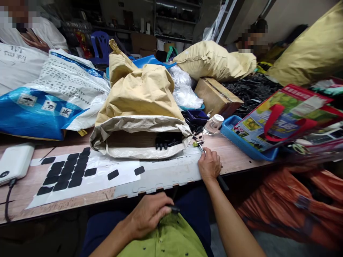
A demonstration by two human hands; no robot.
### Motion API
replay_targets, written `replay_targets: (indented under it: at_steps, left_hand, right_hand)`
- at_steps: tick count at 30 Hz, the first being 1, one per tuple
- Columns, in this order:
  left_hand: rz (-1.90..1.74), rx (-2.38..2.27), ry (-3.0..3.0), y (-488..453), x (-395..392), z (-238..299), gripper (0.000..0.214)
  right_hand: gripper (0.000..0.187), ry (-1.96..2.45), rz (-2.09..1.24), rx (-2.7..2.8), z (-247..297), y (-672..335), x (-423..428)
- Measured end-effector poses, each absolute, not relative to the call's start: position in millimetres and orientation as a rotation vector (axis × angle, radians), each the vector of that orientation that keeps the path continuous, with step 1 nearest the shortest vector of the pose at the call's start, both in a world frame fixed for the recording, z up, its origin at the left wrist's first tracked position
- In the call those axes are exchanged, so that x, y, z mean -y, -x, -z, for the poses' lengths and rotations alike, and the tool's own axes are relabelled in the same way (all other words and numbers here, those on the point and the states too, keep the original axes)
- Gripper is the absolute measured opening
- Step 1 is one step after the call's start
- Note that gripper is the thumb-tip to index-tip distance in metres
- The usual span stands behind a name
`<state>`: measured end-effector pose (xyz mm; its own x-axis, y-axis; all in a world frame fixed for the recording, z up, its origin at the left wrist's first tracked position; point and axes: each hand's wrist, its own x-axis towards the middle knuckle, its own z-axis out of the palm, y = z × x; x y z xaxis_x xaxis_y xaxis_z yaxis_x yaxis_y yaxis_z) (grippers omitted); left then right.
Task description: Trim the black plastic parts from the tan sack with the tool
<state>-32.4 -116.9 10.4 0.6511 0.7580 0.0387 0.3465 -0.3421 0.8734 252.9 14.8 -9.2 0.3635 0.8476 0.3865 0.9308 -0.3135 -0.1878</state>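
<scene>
My right hand (210, 165) is closed around a small hammer (198, 144) at the table edge. Its yellowish head and metal shaft point away from me, and a dark handle end shows below the hand. Over my lap, my left hand (151, 213) pinches a small black piece (174, 209), whose far end sticks out past the fingertips. A tan woven sack (142, 92) lies on the table with its mouth toward me, and several black parts (167, 144) show inside. A grey flat strip (160, 181) runs along the edge between the hands.
A white sheet with black rounded pads (68, 169) lies at left, beside a white power bank (16, 162). To the right stand a clear jar (213, 124), a cardboard box (215, 96) and a blue basket (249, 150). Two other people are across the table.
</scene>
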Motion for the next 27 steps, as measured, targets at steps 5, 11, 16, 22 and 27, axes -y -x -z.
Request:
replay_targets:
  at_steps: [5, 11, 16, 22, 27]
  left_hand:
    - [-0.239, -1.232, -1.883, 38, 144, 56, 0.04]
    - [0.1, -1.489, -1.885, 47, 131, 77, 0.057]
    - [0.008, -1.226, -1.994, 24, 130, 14, 0.03]
    - [-0.854, -1.561, -1.777, 5, 40, -48, 0.029]
    - [-0.577, -2.18, -1.707, 13, -57, -49, 0.026]
  right_hand:
    - [0.027, 2.261, 0.299, 1.551, 9, -251, -15]
    - [0.027, 2.272, 0.322, 1.557, 8, -250, -15]
    - [0.028, 2.281, 0.326, 1.562, 8, -251, -15]
    - [0.028, 2.281, 0.33, 1.573, 10, -251, -16]
    - [0.027, 2.279, 0.342, 1.572, 9, -252, -15]
